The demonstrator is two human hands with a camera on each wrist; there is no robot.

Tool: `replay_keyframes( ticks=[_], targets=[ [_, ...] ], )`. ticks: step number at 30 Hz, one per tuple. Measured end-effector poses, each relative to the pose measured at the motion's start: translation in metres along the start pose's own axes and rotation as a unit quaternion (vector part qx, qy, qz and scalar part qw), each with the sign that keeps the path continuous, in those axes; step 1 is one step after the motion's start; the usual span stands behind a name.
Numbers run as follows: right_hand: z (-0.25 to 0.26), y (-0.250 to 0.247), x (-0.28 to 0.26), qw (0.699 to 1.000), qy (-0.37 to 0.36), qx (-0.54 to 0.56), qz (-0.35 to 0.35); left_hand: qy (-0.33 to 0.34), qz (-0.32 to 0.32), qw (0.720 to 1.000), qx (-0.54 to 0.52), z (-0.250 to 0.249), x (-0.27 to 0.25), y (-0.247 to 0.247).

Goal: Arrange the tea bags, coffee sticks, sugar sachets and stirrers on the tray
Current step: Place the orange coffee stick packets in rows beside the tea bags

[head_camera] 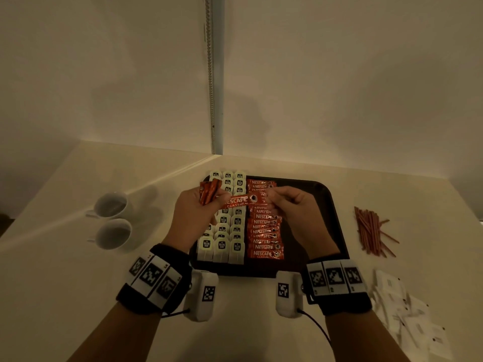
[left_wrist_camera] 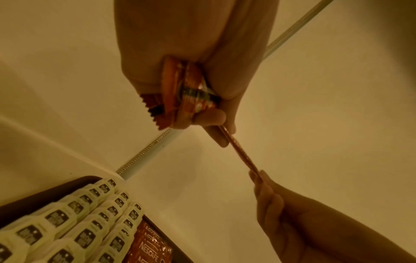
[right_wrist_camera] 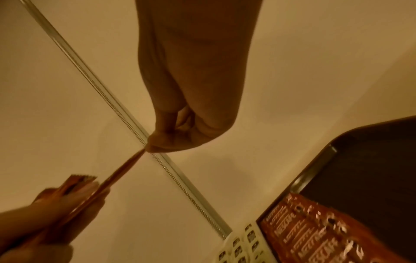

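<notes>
The left hand (head_camera: 192, 212) grips a small bundle of coffee sticks (head_camera: 207, 193) in its curled fingers, and its thumb and fingertips also hold one end of a single coffee stick (head_camera: 239, 201). The right hand (head_camera: 292, 205) pinches the other end of that stick between thumb and forefinger, so it spans level between both hands above the tray (head_camera: 328, 205). On the dark tray, three columns of tea bags (head_camera: 222, 248) fill the left part, and a column of overlapping coffee sticks (head_camera: 265, 232) lies just beside them to the right; the right part of the tray is bare. On the desk (head_camera: 65, 283), a loose pile of stirrers (head_camera: 371, 231) lies right of the tray, white sugar sachets (head_camera: 407, 309) lie scattered near the right wrist, and two white cups (head_camera: 113, 219) stand to the left.
</notes>
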State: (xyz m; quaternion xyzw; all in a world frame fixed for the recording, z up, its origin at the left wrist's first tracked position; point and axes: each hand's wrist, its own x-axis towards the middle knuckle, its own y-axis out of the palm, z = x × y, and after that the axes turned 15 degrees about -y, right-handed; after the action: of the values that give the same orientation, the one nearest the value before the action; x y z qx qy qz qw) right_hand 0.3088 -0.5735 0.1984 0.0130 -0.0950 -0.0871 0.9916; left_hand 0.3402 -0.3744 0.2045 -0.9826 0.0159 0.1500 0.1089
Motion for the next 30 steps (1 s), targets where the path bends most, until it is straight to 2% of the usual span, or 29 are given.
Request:
replay_keyframes(
  ticks=[5,7,10,14,18,21,24,26,28,30],
  targets=[
    [0.008,0.001,-0.002,0.995,-0.011,-0.073,0.065,0.010,0.005,1.000,0.009,0.002,-0.002,0.005],
    [0.007,0.002,-0.003,0.992,-0.016,-0.102,0.067,0.007,0.017,1.000,0.008,0.002,-0.003,0.007],
    [0.006,-0.003,-0.004,0.996,-0.001,-0.077,0.046,-0.007,0.036,0.999,0.019,0.005,-0.002,0.003],
    [0.005,-0.009,-0.006,0.990,-0.005,-0.104,0.090,-0.018,0.037,0.999,0.016,0.009,-0.005,0.002],
    [-0.015,-0.031,-0.009,0.970,-0.008,-0.211,0.124,-0.089,0.010,0.995,-0.039,0.022,-0.005,-0.006],
    [-0.046,-0.051,-0.019,0.947,0.049,-0.286,0.136,-0.170,0.029,0.976,-0.130,0.036,-0.001,-0.014],
    [-0.075,-0.060,-0.036,0.915,0.091,-0.356,0.165,-0.261,0.058,0.931,-0.247,0.045,0.005,-0.018],
    [-0.090,-0.063,-0.043,0.905,0.111,-0.372,0.174,-0.315,0.071,0.902,-0.287,0.051,0.009,-0.021],
    [-0.102,-0.064,-0.047,0.898,0.126,-0.383,0.178,-0.340,0.086,0.885,-0.305,0.054,0.010,-0.023],
    [-0.111,-0.063,-0.049,0.897,0.141,-0.383,0.172,-0.340,0.100,0.880,-0.315,0.054,0.009,-0.023]
  ],
)
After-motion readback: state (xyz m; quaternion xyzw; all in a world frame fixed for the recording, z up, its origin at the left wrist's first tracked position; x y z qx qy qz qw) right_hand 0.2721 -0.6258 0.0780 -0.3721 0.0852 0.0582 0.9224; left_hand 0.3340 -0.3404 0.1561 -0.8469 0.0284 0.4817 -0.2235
